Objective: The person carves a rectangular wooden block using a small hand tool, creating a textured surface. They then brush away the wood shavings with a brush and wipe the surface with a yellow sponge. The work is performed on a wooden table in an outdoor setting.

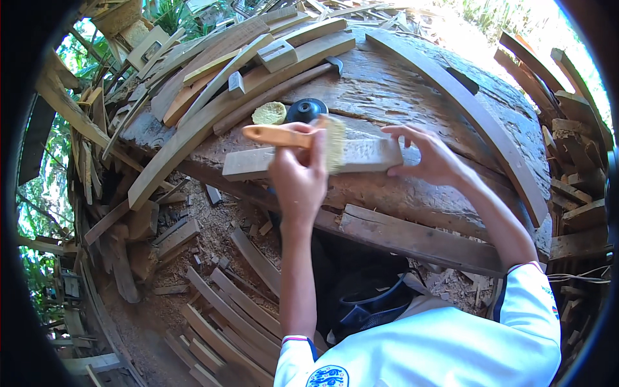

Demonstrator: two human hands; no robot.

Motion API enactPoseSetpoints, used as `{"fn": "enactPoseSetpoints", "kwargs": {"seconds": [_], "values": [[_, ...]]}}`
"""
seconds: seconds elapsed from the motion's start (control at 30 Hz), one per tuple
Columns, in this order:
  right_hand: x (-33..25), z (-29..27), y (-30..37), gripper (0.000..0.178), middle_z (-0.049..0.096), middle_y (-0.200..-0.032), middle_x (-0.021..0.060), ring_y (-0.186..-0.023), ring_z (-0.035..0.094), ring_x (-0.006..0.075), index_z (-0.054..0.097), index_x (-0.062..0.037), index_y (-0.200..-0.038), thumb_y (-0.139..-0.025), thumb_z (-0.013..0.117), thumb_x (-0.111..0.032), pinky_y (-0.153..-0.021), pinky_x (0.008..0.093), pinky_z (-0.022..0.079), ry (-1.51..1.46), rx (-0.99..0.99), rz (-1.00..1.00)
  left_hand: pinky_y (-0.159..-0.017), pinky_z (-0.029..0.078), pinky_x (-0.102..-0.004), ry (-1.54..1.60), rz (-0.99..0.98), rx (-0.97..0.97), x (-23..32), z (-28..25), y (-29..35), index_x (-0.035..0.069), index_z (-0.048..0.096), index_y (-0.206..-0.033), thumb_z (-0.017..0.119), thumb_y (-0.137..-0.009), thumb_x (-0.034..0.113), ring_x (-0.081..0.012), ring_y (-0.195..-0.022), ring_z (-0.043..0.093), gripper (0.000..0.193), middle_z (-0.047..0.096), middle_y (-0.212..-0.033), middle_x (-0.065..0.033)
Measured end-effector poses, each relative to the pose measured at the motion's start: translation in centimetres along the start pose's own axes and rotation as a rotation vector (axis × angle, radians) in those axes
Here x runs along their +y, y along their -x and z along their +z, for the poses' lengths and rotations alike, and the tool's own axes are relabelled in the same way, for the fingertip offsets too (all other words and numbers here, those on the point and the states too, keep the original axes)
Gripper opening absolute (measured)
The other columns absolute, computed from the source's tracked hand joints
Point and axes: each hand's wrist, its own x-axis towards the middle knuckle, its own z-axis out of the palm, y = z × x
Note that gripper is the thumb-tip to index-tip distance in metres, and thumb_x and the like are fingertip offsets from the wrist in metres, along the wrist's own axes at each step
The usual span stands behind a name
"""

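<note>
My left hand point(298, 177) is closed around a paintbrush-like brush with a wooden handle point(276, 135) and pale bristles. The bristles rest against a pale, squared wooden block point(248, 162), which lies across the near side of the worn wooden bench point(412, 193). At the block's right end, my right hand point(431, 155) grips it between thumb and fingers. Just behind the block sit a black round disc point(303, 111) with a raised centre and a yellowish round pad point(269, 113). The brush hides part of the block's middle.
A wooden-handled tool with a metal head point(335, 64) lies beyond the disc. Curved boards point(242, 106) are piled at the left, and a long curved plank point(474, 116) lies at the right. Wood offcuts and shavings point(213, 235) cover the ground below the bench.
</note>
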Motion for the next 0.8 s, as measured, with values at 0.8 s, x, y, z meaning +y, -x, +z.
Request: {"fn": "enactPoseSetpoints", "kwargs": {"seconds": [0.8], "values": [[0.3,3.5,1.8,0.118,0.065,-0.121,0.0125,-0.091,0.06,0.0214,0.031,-0.02,-0.174,-0.078,0.097,-0.036,-0.083,0.0373,0.056,-0.145,0.162,-0.052,-0.056,0.057,-0.0412,-0.449,0.33,-0.307,2.2,6.7,2.8,0.008,0.075,-0.123,0.068,-0.108,0.026,-0.0254,-0.062,0.075,0.025,0.076,-0.077,-0.0144]]}}
